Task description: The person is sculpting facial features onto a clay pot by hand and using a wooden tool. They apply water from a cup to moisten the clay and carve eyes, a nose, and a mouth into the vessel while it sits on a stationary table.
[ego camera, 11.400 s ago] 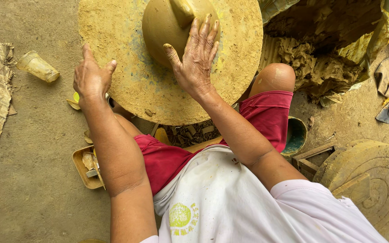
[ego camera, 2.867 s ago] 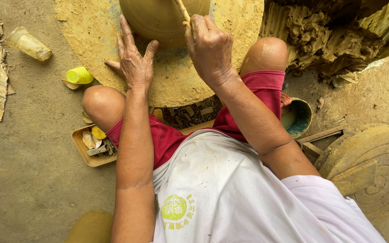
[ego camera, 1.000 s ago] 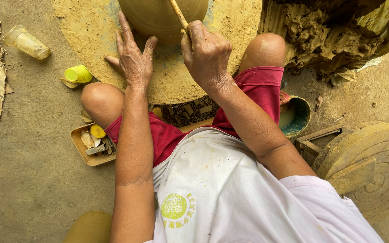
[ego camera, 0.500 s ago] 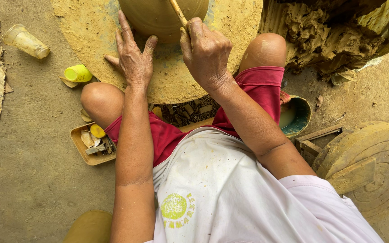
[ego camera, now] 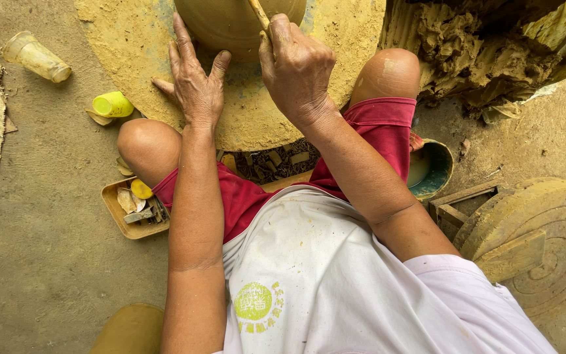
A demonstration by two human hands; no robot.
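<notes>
A round clay pot (ego camera: 227,23) stands on a yellow-brown potter's wheel (ego camera: 342,52) at the top of the view. My left hand (ego camera: 194,85) lies flat with fingers spread, its fingertips against the pot's lower side. My right hand (ego camera: 296,65) is closed around a thin wooden stick (ego camera: 259,13), whose upper end rests against the pot. Both forearms reach up from my white shirt and red shorts.
A small tray of tools (ego camera: 132,206) sits by my left knee. A yellow cup (ego camera: 113,105) and a clear plastic cup (ego camera: 34,57) lie at the left. A water bowl (ego camera: 430,170), a clay heap (ego camera: 486,52) and a second disc (ego camera: 545,236) are at the right.
Earlier both hands lay open on the wheel and pot. Now my right hand holds the stick and my left is pressed to the pot. Over the last second nothing visibly moved.
</notes>
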